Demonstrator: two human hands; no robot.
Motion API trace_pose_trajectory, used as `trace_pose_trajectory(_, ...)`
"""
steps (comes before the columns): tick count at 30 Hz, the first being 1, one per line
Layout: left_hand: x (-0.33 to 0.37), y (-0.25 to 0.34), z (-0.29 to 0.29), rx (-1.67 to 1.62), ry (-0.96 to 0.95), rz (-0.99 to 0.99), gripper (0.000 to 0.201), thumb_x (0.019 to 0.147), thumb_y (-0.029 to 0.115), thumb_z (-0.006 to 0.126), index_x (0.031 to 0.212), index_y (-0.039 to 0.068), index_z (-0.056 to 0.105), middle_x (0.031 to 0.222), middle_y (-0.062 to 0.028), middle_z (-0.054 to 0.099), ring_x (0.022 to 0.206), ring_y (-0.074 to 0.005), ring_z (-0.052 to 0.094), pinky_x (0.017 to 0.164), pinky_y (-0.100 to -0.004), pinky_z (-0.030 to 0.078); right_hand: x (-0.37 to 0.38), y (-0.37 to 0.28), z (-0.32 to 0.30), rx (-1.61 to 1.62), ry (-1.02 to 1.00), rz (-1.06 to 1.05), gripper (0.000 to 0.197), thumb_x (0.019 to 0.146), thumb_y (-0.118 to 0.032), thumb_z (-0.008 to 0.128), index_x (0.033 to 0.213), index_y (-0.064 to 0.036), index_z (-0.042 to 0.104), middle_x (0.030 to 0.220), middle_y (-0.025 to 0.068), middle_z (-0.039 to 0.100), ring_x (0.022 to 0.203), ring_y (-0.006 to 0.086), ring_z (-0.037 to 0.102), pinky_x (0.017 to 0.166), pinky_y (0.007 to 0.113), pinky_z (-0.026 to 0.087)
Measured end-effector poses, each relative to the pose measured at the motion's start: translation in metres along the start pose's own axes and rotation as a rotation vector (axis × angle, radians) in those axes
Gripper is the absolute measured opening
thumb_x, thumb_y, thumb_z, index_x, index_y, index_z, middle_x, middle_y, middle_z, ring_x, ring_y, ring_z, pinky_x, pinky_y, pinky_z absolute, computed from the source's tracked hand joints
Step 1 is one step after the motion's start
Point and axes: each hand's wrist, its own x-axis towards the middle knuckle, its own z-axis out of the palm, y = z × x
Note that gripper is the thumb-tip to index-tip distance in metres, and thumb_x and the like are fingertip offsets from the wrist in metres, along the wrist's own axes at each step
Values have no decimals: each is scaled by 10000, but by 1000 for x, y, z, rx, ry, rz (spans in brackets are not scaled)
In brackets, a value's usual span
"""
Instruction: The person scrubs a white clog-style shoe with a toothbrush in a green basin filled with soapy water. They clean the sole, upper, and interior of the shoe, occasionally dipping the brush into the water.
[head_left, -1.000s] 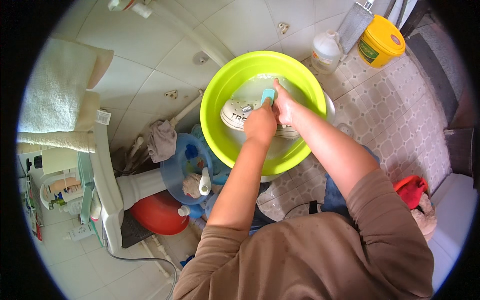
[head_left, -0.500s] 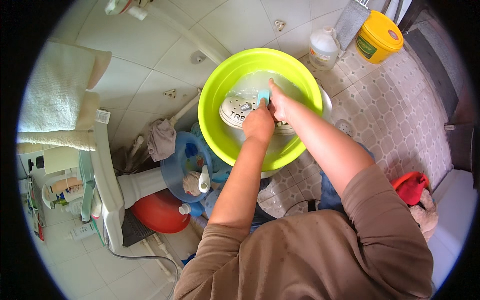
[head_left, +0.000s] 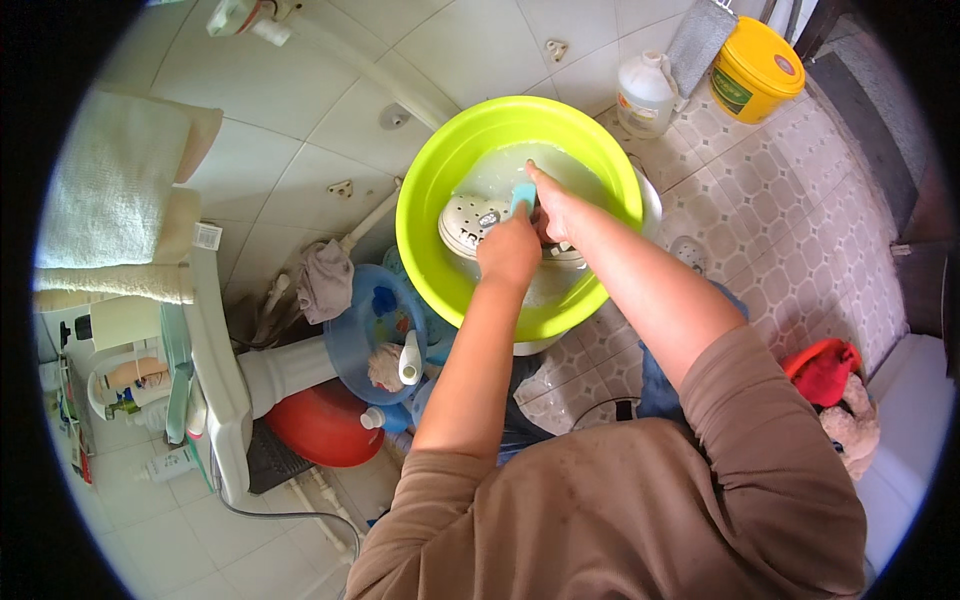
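A lime-green basin (head_left: 420, 262) holds cloudy, soapy water. In it lies a white clog (head_left: 466, 222) with holes over its toe, dark lettering on the side and a grey charm on top. My left hand (head_left: 508, 250) is closed at the clog's near side, round a light blue block-like piece (head_left: 523, 196) whose upper end shows above the fist; its full shape is hidden. Against the clog's right part rests my right hand (head_left: 557, 212), its lower fingers curled at the shoe and one digit pointing up and away.
Left of the basin are a blue basin (head_left: 345, 345) with things inside, a red basin (head_left: 325, 425) and a white sink (head_left: 222, 400). A cloudy jug (head_left: 645, 100) and yellow bucket (head_left: 757, 72) stand at the far right. A red item (head_left: 828, 378) is at the right.
My left hand and the light blue piece have shifted slightly left, and the piece tilts a little differently. My right hand has moved slightly left as well. The clog stays nearly in place.
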Motion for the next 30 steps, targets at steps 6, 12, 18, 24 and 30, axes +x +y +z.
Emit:
trace_pose_trajectory(6,-73,14,-27,52,-145,-89,349,909,247,389,1228,168,505,799,-190,645,721,-373,626,636,-493,488,-2,-2,-5,77,-135,16,790,833,-695,310,1293,-59,396,1191,203,498,1013,317,513,844,481,418)
trace_pose_trajectory(12,18,1,-3,10,-31,-4,350,910,228,367,1226,174,508,868,-183,649,753,-366,628,661,-476,494,-3,-2,1,7,-32,41,793,835,-688,332,1261,-22,397,996,130,533,935,282,496,768,472,433)
trace_pose_trajectory(18,-62,5,-33,85,-204,-87,350,912,245,372,1231,191,505,855,-184,651,768,-362,632,684,-487,487,0,-3,-6,37,-101,9,804,834,-700,289,1289,-43,376,1174,167,513,1017,324,488,894,528,342)
trace_pose_trajectory(24,9,8,-10,59,-125,-37,329,909,243,378,1195,184,529,852,-191,648,808,-361,628,709,-472,489,12,-3,-10,3,-131,36,759,858,-667,264,1290,-56,387,1212,195,497,1073,356,482,879,561,360)
trace_pose_trajectory(30,-10,13,-25,20,-135,47,328,914,253,371,1186,180,540,843,-193,646,789,-361,628,695,-467,492,24,-13,-18,119,-69,77,758,848,-680,291,1250,-51,425,1205,171,504,1063,322,483,892,524,374)
